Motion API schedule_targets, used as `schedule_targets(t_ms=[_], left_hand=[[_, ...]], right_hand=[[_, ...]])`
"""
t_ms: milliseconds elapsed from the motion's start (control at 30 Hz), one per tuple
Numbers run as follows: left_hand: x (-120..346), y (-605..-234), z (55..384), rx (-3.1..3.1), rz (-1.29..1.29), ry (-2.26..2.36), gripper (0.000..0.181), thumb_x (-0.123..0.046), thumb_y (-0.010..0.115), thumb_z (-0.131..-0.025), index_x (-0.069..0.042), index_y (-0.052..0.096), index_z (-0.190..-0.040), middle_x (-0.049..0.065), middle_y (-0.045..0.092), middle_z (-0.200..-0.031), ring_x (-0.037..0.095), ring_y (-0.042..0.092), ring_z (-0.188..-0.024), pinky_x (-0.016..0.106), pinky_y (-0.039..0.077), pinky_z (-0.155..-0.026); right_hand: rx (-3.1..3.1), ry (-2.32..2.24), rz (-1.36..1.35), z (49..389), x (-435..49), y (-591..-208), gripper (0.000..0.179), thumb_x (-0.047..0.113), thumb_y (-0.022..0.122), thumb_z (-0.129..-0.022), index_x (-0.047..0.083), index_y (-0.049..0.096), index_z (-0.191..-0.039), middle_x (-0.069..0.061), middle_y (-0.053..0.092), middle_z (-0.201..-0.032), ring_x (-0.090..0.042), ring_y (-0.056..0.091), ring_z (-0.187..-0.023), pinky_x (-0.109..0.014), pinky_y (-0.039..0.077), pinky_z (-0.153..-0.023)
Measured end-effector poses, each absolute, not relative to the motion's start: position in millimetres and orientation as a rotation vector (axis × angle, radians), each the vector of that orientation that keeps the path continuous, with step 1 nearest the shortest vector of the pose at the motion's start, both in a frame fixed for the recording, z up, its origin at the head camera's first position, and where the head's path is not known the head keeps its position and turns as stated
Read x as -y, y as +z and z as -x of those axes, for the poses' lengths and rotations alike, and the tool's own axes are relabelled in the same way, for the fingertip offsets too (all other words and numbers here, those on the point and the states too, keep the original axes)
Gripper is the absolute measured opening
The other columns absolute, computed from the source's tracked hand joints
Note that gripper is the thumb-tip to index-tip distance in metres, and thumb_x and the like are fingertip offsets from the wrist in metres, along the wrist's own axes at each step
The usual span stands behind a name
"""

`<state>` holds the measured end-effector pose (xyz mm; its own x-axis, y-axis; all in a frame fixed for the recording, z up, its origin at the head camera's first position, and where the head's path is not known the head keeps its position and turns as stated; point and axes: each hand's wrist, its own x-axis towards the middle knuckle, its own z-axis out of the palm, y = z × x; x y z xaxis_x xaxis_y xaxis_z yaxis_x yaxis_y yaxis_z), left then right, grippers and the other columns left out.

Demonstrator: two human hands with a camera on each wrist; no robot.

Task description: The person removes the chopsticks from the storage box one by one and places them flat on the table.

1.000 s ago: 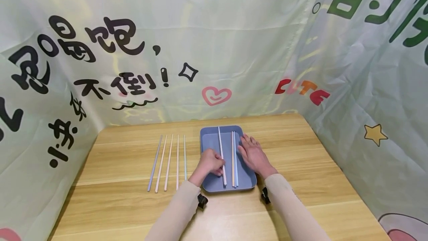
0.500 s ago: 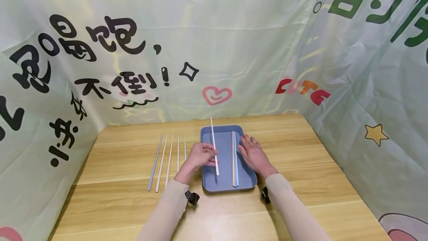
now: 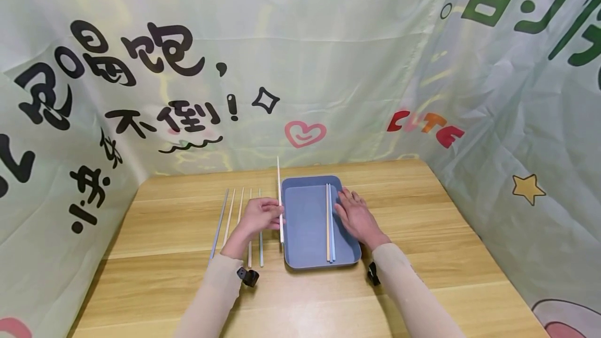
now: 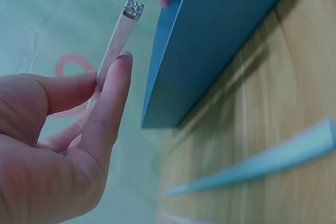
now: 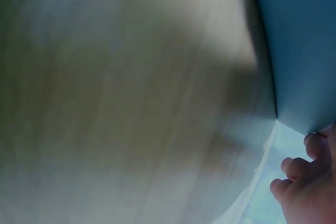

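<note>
My left hand pinches a pale pinkish-white chopstick between thumb and fingers, at the left edge of the blue-grey tray. Seen from the left wrist, this chopstick is raised beside the tray wall and its near end glitters silver. Inside the tray lie an orange chopstick and a light blue chopstick, side by side right of centre. My right hand rests with extended fingers along the tray's right rim; in the right wrist view its fingertips show by the tray wall.
Left of the tray, several chopsticks lie in a row on the wooden table, among them a violet-blue chopstick and a teal chopstick. My left forearm partly covers them. A printed cloth encloses the back and sides.
My left hand has lifted the pale chopstick out of the tray and carried it leftward to the tray's left edge. My right hand has stayed in place.
</note>
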<state>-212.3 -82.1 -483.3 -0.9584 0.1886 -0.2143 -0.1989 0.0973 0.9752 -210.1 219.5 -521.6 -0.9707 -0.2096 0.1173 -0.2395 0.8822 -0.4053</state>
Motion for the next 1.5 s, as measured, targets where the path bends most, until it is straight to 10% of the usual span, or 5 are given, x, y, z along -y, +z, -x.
schedule_targets(t_ms=[333, 1500], left_hand=[[121, -482, 213, -2.141, 0.071, 1.939, 0.032, 0.001, 0.066, -0.101, 0.015, 0.062, -0.130, 0.017, 0.078, -0.094, 0.021, 0.077, -0.073, 0.030, 0.066, -0.068], [243, -498, 182, -2.495, 0.444, 1.564, 0.035, -0.011, 0.074, -0.098, 0.009, 0.070, -0.127, 0.011, 0.078, -0.089, 0.011, 0.068, -0.069, 0.028, 0.063, -0.062]], right_hand=[[2.977, 0.644, -0.360, 210, -220, -522, 0.058, 0.034, 0.041, -0.115, -0.004, 0.039, -0.159, -0.025, 0.031, -0.169, -0.053, 0.029, -0.155, -0.066, 0.023, -0.127], [3.006, 0.663, -0.354, 210, -220, -521, 0.060, 0.038, 0.040, -0.115, -0.002, 0.037, -0.160, -0.022, 0.029, -0.171, -0.050, 0.027, -0.157, -0.064, 0.022, -0.128]])
